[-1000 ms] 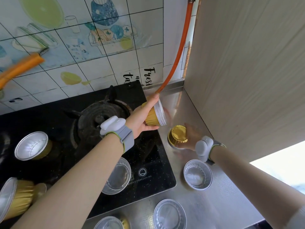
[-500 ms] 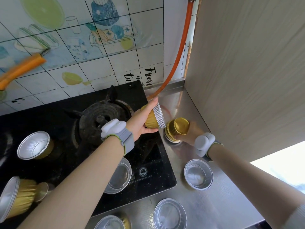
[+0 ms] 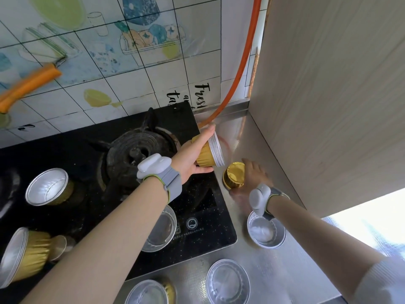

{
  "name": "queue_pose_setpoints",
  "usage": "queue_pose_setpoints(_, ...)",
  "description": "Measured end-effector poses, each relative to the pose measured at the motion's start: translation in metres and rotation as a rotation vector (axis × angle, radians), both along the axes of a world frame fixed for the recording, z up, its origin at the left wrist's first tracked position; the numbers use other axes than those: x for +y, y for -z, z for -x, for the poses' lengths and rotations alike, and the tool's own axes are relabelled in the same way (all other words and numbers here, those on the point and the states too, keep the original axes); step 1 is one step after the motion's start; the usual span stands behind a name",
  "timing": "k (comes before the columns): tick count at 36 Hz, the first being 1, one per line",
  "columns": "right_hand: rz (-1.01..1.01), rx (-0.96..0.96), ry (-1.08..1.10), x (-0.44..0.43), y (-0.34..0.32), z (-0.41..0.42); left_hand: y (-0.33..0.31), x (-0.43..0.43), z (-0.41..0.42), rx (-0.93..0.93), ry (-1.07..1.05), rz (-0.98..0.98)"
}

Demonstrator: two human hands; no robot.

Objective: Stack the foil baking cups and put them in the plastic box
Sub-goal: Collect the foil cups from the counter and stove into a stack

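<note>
My left hand [image 3: 192, 156] grips a stack of gold foil baking cups [image 3: 209, 152] on its side, silver rims pointing right, above the stove's right edge. Just right of it my right hand [image 3: 255, 172] holds a single gold cup [image 3: 235, 174], its gold bottom turned toward the stack's open mouth, a small gap between them. Loose cups lie around: one [image 3: 47, 186] on the stove's left, a lying stack [image 3: 20, 256] at the lower left, one [image 3: 161, 229] under my left forearm, and others [image 3: 266, 232] [image 3: 228, 281] [image 3: 149, 291] on the steel counter. No plastic box is in view.
A black gas stove [image 3: 135, 150] with a burner fills the middle. The steel counter [image 3: 285, 273] runs along the right. A wooden cabinet wall [image 3: 328, 95] stands close on the right. An orange hose [image 3: 243, 62] hangs down the tiled wall.
My right hand lifted the single gold cup off the counter and brought it up beside the stack's mouth. My left hand stayed nearly still with the stack.
</note>
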State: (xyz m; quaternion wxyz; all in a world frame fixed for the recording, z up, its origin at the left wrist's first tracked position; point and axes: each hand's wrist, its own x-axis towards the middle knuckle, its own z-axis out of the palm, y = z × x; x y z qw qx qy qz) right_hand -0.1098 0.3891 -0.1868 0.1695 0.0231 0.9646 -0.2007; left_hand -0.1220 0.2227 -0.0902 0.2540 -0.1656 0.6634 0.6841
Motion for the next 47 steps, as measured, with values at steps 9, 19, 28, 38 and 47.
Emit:
queue_pose_setpoints(9,0.083,0.011,0.070,0.001,-0.005,-0.007,0.001,-0.001,-0.001,-0.008,-0.019,0.001)
queue_pose_setpoints(19,0.446,0.041,0.193,0.008,-0.035,0.004,0.003,-0.004,-0.003,0.009,-0.024,0.042)
queue_pose_setpoints(28,0.544,0.172,0.028,0.009,-0.064,0.009,-0.003,0.002,-0.006,0.026,-0.058,0.097)
queue_pose_setpoints(38,0.473,0.371,-0.132,0.001,-0.087,0.001,-0.008,0.008,-0.012,0.014,-0.090,0.083)
queue_pose_setpoints(47,0.376,0.413,-0.334,-0.006,-0.096,-0.009,-0.005,0.004,-0.020,0.009,-0.114,0.082)
